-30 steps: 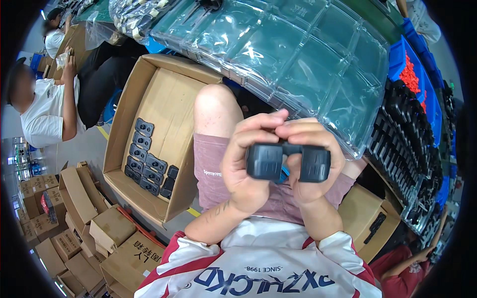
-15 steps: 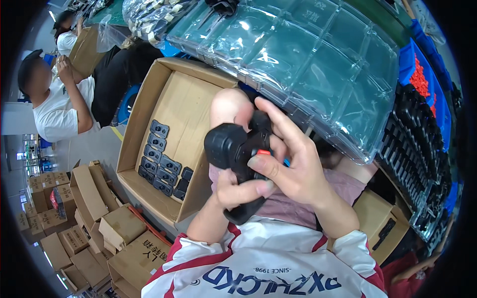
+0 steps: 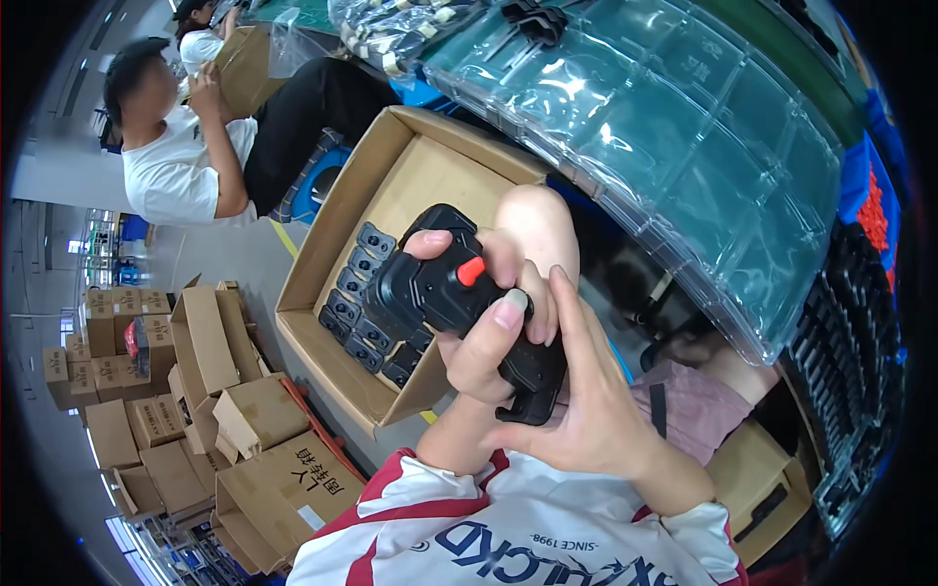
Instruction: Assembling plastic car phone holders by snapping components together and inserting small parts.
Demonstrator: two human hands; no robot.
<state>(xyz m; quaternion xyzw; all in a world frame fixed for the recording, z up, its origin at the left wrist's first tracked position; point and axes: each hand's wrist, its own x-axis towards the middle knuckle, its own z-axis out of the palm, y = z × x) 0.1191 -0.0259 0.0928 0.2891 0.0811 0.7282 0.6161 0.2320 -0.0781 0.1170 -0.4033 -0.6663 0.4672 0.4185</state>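
Observation:
A black plastic device (image 3: 420, 288) with a red tab (image 3: 472, 271) and a hooked lower end is held up between both hands. My left hand (image 3: 481, 354) is closed round its body, thumb in front and fingertips showing over the upper left side. My right hand (image 3: 604, 422) is wrapped about the narrower, hooked part, its long fingers reaching up beside it. Part of the right fingers is hidden behind the device. Behind it, an open cardboard box (image 3: 337, 381) contains several small dark plates (image 3: 363, 266) in rows.
A transparent compartmented tray (image 3: 625, 161) lies over the green table. Black parts (image 3: 840, 361) are stacked at the right, near a blue bin of red pieces (image 3: 873, 217). Another open carton (image 3: 752, 469) stands at lower right. Cartons (image 3: 278, 493) pile up at left; a seated co-worker (image 3: 181, 166) is beyond.
The device has been turned so its red tab faces up and its body points to the upper left. My right thumb has left the red tab. The whole view has shifted.

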